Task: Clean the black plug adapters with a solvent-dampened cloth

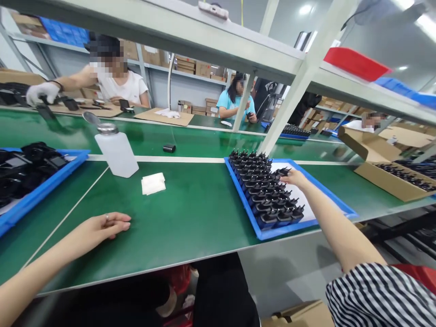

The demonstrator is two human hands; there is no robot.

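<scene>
My right hand (295, 178) reaches into the blue tray (254, 227) and pinches a black power adapter (282, 172) with metal pins. It is beside the tray's rows of black adapters (267, 188), whose prongs point up. My left hand (108, 225) lies on the green table with nothing in it, its fingers stretched out and a ring on one of them. Beyond it lie a folded white cloth (153, 183) and a white bottle (116, 152) with a metal top, its lid raised.
Another blue tray (73, 159), piled with black devices, stands at the left. A small black item (169, 148) lies beyond the cloth. A cardboard box (391, 179) of adapters is at the right. A slanted post (289, 100) rises behind the tray. Co-workers sit across the table.
</scene>
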